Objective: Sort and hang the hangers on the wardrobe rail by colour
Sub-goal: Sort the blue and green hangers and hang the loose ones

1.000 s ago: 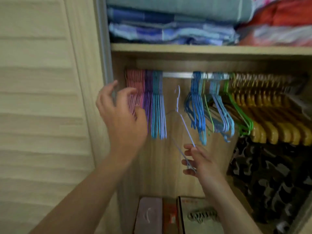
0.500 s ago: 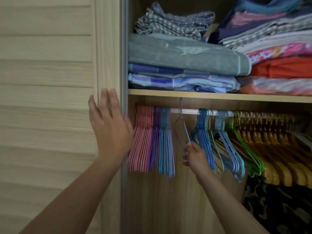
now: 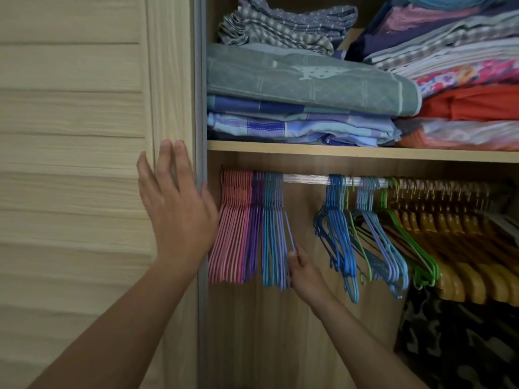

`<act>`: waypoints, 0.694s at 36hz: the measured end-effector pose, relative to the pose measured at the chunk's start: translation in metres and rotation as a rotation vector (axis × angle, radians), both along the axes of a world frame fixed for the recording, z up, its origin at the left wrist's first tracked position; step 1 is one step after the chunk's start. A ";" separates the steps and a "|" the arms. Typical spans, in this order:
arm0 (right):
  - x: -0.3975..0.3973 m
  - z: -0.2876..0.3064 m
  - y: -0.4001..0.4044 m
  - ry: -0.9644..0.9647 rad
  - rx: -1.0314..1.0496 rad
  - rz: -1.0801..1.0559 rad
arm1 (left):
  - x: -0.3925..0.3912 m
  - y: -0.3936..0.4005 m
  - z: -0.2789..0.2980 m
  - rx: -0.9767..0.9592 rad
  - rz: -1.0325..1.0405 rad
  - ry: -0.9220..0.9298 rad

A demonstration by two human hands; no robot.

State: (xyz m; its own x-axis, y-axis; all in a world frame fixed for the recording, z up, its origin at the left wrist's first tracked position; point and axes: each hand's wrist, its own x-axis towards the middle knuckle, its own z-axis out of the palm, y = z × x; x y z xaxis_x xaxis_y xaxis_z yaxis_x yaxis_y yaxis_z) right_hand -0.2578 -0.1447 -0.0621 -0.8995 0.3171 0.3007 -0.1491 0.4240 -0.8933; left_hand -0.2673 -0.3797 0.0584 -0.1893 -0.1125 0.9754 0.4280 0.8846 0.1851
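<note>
Pinching a lilac hanger (image 3: 289,234) on the rail (image 3: 304,178) beside the teal hangers (image 3: 269,234), the right hand (image 3: 304,272) — left hand (image 3: 177,211) flat, fingers straight, against the wardrobe door (image 3: 84,164).

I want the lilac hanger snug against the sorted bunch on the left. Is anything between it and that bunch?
Nothing visible. The right hand pinches the lilac hanger, hooked on the rail right beside the teal hangers. The left hand is off by the door edge.

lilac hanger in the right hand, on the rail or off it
On. The lilac hanger has its hook up at the rail, beside the teal hangers; the right hand pinches its lower end.
</note>
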 end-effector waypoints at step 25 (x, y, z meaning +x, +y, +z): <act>0.108 0.012 0.065 0.348 0.951 -0.705 | 0.003 0.004 -0.003 0.019 0.000 -0.012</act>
State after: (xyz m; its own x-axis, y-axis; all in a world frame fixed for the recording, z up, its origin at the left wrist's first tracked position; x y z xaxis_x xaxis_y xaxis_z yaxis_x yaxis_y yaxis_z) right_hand -0.1497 -0.0793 -0.0506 -0.4461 0.2249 0.8663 0.2075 0.9675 -0.1443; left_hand -0.2646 -0.3758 0.0556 -0.2009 -0.1314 0.9708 0.4254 0.8810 0.2072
